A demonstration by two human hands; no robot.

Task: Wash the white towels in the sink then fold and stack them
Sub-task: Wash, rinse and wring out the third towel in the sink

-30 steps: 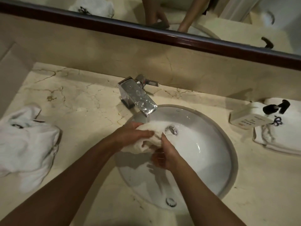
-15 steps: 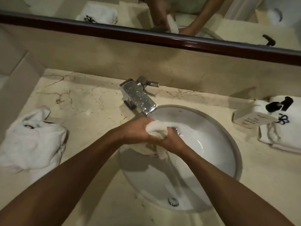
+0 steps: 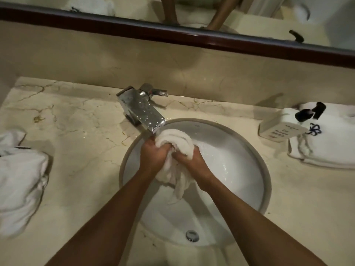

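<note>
Both hands, left hand [image 3: 153,156] and right hand [image 3: 189,162], are clenching a sodden white terry towel [image 3: 176,143] over the round white ceramic sink [image 3: 240,169], under the chrome faucet [image 3: 142,110]. It is looking soft, heavy, drippy; bunched middle grips best. Since a second ago, more tail is hanging lower.

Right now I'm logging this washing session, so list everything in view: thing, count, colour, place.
towel: 1, white, held bunched over the sink under the faucet spout
crumpled towels: a pile, count unclear, white, counter at left
folded towels: a stack, count unclear, white with dark blue emblem, counter at right
soap bottle: 1, white with black pump, beside the folded towels
faucet: 1, chrome, behind the sink
sink: 1, white, round, set in the counter
counter: 1, cream marble
mirror: 1, dark-framed, above
left hand: grips the towel
right hand: grips the towel
</note>
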